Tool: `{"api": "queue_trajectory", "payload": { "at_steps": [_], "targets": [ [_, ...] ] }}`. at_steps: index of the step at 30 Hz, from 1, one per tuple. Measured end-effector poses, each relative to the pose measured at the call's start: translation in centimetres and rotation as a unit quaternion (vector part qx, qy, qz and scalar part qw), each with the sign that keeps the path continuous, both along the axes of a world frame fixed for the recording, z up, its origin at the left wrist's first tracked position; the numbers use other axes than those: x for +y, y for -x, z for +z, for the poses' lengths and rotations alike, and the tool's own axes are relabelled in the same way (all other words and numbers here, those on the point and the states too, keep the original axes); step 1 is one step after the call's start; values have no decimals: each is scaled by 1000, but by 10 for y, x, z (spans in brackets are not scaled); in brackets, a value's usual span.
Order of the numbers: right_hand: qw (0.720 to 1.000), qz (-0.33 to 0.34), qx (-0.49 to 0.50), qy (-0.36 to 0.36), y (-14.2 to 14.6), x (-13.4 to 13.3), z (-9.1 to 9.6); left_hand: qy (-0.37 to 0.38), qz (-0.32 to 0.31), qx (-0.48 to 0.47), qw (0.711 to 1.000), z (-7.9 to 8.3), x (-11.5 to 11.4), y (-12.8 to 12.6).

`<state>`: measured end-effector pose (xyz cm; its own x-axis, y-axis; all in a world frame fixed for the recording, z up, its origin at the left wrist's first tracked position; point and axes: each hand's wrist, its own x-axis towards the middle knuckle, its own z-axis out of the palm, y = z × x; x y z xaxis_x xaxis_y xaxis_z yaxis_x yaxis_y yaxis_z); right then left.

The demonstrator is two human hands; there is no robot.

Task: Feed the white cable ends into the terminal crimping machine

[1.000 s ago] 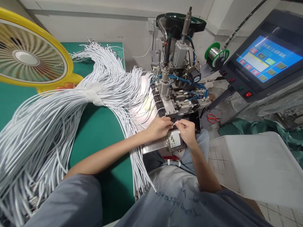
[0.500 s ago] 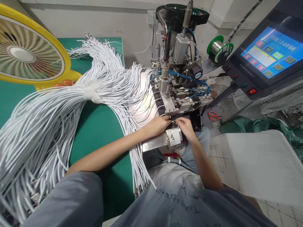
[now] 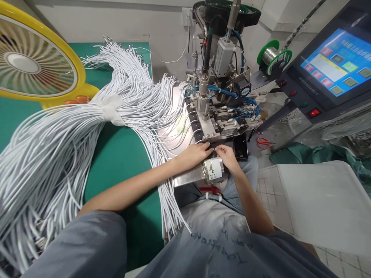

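Note:
My left hand (image 3: 194, 155) and my right hand (image 3: 228, 157) meet at the front edge of a small metal machine (image 3: 220, 116) with blue tubing. Both pinch the end of a thin white cable (image 3: 213, 150) between their fingertips, right at the machine's black fixture. A silver cylinder with a warning label (image 3: 213, 170) sits just below my hands. A big bundle of white cables (image 3: 87, 127), tied with white tape, fans out over the green mat (image 3: 121, 162) to my left.
A yellow fan (image 3: 34, 65) stands at the far left. A control panel with a lit blue screen (image 3: 339, 65) is at the right, with a wire spool (image 3: 271, 58) and red scissors (image 3: 263, 143) near it. A white plastic bin (image 3: 319, 204) sits at the lower right.
Both hands moved slightly forward with the cable end, from above the silver cylinder up to the machine's fixture. The camera view also shifted a little.

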<state>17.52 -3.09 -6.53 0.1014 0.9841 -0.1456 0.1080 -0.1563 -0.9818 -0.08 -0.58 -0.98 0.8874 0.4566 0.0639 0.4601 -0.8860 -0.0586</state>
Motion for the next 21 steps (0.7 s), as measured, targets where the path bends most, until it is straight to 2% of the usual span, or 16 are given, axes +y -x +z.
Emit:
{"api": "queue_trajectory", "payload": {
  "at_steps": [8,11,16,19,21],
  "targets": [
    [1000,5,5,7,0,1,1,-9,2,-1,1000,0,0,-1],
    [999,30,1,15,1,2,3,-6,7,-9,1000,4,-1,0],
    [998,58,-24,8,0,6,1,27,42,29,998,15,-3,5],
    [998,26,-59,-10,-5,6,1,39,65,17,997,16,-3,7],
    [995,-32,-86,-28,-5,-5,5,42,77,12,996,15,-3,8]
  ]
}}
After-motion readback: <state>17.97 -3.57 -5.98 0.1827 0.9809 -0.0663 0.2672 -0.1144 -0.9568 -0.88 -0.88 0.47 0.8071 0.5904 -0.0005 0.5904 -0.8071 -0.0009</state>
